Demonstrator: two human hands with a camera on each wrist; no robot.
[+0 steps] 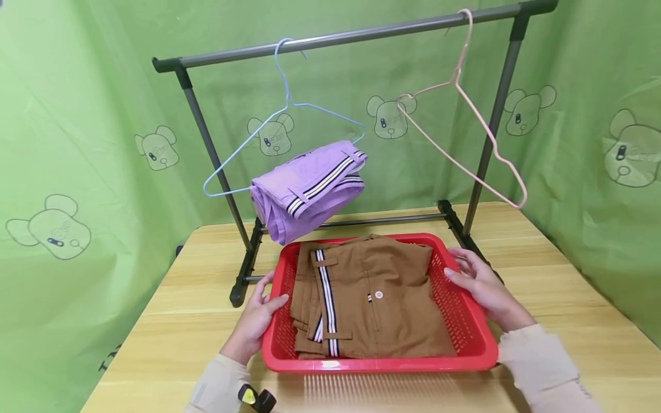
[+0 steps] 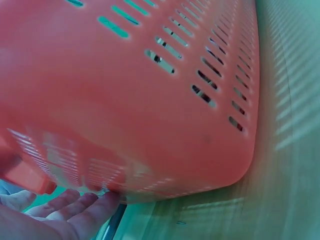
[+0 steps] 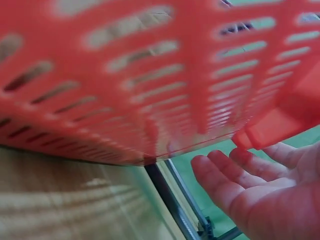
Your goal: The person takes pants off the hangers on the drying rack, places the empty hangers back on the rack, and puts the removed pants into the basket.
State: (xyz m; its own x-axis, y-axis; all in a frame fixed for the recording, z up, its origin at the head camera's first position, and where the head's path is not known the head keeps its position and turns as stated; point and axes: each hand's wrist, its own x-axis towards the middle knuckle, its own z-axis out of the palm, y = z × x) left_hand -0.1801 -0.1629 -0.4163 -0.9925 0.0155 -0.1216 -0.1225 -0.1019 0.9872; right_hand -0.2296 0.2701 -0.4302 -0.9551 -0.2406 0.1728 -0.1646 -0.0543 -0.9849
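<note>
Red plastic basket (image 1: 379, 365), perforated walls, broad rim, lower centre of the frame, over a light wood-grain table (image 1: 201, 275). Contents: one pair of folded brown trousers (image 1: 408, 315), with navy-and-white striped trim, belt loops at the left and one pale button near the middle. Left hand (image 1: 254, 322), at the basket's left side: thumb over the rim, fingers below it on the outer side, grip clamped on the basket. Right hand (image 1: 480, 289), at the basket's right side: likewise clamped, thumb laid on the rim, fingers under it in the right wrist view. Both forearms in pale sleeves (image 1: 539, 361), entering from the lower edge. Beside the left sleeve, bottom of the frame: one small black object (image 1: 263, 400) with a yellow patch. Behind the basket: one grey metal garment rack (image 1: 372, 36), top bar spanning the upper frame, dark end fittings. On the bar, left of centre: one blue hanger (image 1: 288, 102), bearing folded purple trousers (image 1: 310, 178) with matching striped trim; upper right: one bare pink hanger (image 1: 457, 77). Backdrop: green curtain (image 1: 77, 143) printed with outlined bear heads.
</note>
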